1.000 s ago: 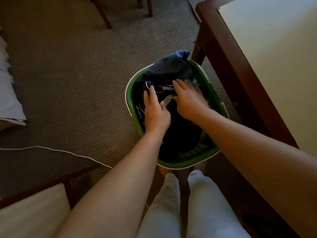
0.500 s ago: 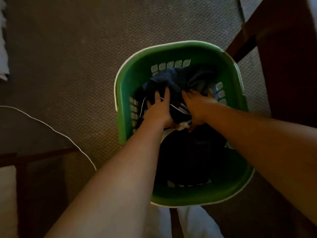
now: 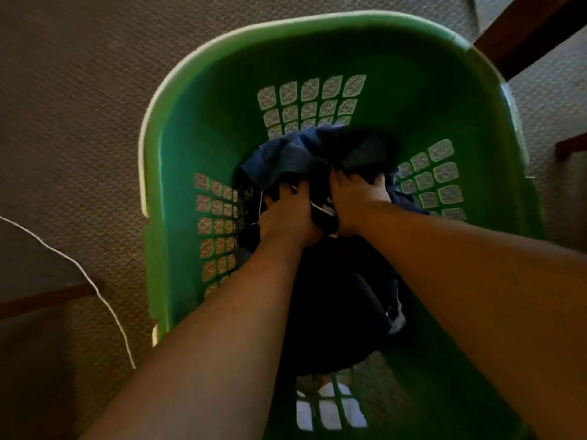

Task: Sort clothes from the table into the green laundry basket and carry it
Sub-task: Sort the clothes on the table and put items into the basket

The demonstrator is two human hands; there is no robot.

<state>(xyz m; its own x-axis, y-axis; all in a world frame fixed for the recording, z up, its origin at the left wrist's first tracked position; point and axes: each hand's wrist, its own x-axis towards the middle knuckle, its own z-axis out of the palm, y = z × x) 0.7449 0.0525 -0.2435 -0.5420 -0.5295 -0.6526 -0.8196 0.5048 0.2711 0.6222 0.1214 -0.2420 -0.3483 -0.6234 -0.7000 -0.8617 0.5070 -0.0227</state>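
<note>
Now both hands, the left hand (image 3: 287, 217) and right hand (image 3: 357, 198), push closed fingers into the dark clothes (image 3: 320, 154) deep inside the green laundry basket (image 3: 222, 100), and a loose piece could catch and spill out when it is lifted.

The green plastic laundry basket (image 3: 222, 100) looks smooth with a slight sheen, its walls pierced by lattice holes. Inside it lies soft, matt dark navy cloth (image 3: 317, 150), crumpled. Around the basket, the grey-brown carpet (image 3: 70, 100) is rough and woven. Beyond its far right corner, dark brown wood (image 3: 521, 33) looks smooth.
</note>
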